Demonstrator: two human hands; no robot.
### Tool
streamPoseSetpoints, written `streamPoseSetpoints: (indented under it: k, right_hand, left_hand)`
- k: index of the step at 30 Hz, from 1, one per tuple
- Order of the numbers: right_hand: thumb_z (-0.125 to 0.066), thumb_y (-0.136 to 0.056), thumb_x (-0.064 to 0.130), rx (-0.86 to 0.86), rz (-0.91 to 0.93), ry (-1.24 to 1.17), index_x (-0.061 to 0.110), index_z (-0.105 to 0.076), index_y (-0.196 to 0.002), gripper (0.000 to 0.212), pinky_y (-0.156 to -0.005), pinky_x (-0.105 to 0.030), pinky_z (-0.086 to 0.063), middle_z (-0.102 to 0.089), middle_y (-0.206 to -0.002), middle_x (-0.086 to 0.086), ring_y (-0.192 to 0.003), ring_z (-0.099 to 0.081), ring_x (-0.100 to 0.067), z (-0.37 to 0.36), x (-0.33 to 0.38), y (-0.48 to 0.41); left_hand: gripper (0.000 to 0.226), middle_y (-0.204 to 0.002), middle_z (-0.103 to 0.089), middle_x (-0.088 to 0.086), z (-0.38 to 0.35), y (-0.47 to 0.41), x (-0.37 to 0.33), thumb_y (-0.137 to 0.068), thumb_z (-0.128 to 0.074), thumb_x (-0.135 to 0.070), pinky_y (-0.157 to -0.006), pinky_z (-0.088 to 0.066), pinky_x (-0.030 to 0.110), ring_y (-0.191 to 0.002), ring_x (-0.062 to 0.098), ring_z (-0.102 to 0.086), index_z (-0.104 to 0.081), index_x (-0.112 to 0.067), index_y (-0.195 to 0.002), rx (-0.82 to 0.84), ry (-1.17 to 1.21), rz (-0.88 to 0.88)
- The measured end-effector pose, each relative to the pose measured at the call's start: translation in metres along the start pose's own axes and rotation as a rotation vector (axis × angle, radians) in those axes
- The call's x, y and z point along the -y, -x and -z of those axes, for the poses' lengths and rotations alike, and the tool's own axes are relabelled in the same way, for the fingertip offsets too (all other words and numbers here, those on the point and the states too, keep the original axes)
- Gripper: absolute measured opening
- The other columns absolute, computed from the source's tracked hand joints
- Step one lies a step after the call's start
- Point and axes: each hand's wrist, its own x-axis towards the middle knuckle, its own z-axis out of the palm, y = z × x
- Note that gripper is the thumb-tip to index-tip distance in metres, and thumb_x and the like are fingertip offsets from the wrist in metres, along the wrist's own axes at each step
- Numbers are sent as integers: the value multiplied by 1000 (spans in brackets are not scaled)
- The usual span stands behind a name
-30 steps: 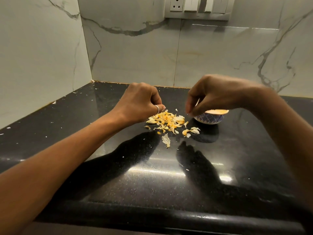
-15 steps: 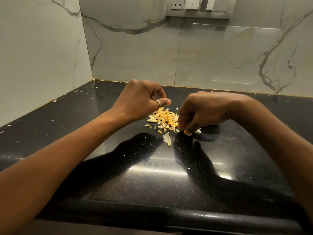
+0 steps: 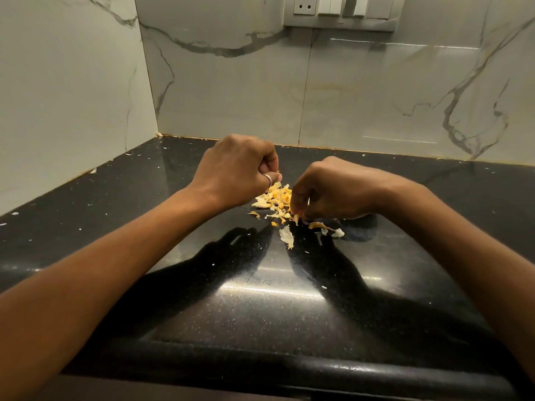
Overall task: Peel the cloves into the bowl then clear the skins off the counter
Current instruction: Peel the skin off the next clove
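Yellow skins lie heaped on the black desk; right hand pinches some, left hand is curled, any contents hidden.

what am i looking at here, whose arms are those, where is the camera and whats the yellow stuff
There is no machine here. These are a person's two bare arms, and the single picture comes from a wide-angle camera worn on their head, looking forward and down. That is why the arms seem to stretch out from the bottom corners.

The surface is a shiny black counter set in a corner of marble-look wall, with a socket panel at the top. The yellow stuff is a small pile of peeled skins, with a few loose ones nearby.

The left hand, which wears a ring, is curled up beside the pile. Whether it holds anything is hidden. The right hand has its fingertips down at the pile's edge and seems to be pinching up skins.
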Motion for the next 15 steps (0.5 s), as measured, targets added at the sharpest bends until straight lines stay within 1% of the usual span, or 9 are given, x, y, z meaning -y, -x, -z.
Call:
streamPoseSetpoints:
  k: [2, 5, 8, 10, 13, 15]
  right_hand:
    - [-76, -85, 21, 5, -4, -29, 31, -78, -96, 15, -72, -23, -52, -75, -84, 14, -78, -66, 1, 0, -1, 0]
    - [-76, -85, 27, 13, -14, -44, 30, -77, -91, 7, -70, -25, -52, -73, -79, 14, -73, -66, 1, 0, -1, 0]
    - [-74, -87, 28, 2, -40, -25, 27, -75, -88, 2, -60, -17, -45, -68, -73, 14, -67, -62, 1, -4, 1, 0]
    - [-72, -88, 31, -19, -63, -13, 24, -74, -90, 8, -55, -15, -41, -67, -73, 10, -65, -60, -2, -5, 1, 0]
    - [-71, -87, 33, -90, -78, -21, 19, -74, -93, 16, -56, -18, -42, -65, -76, 8, -67, -59, -5, -2, -1, 1]
    - [-73, -86, 32, -130, -80, -40, 16, -74, -95, 18, -59, -19, -47, -65, -78, 10, -70, -60, -4, 1, -2, 1]
  left_hand:
    - [16, -71, -59, -16, 0, 0, 0, -83, -78, -41, -65, -42, 25, -69, 6, -55, -66, -29, -82, -12, -10, -1]
    - [18, -70, -57, -16, 0, 0, 0, -86, -75, -44, -64, -40, 25, -68, 7, -54, -68, -27, -85, -23, -27, -17]
    - [15, -73, -59, -14, -1, 1, -1, -88, -73, -42, -66, -43, 27, -71, 8, -54, -70, -27, -89, -4, -46, -25]
    - [13, -77, -61, -14, 0, 0, 0, -89, -72, -40, -68, -46, 28, -74, 9, -56, -72, -28, -93, 11, -43, -18]
    - [11, -86, -67, -10, 2, -1, 0, -90, -71, -34, -69, -45, 26, -76, 7, -56, -75, -29, -98, 19, -26, -11]
    - [12, -89, -70, -11, 3, -1, 0, -91, -71, -31, -69, -42, 24, -76, 5, -55, -76, -29, -101, 27, -17, 0]
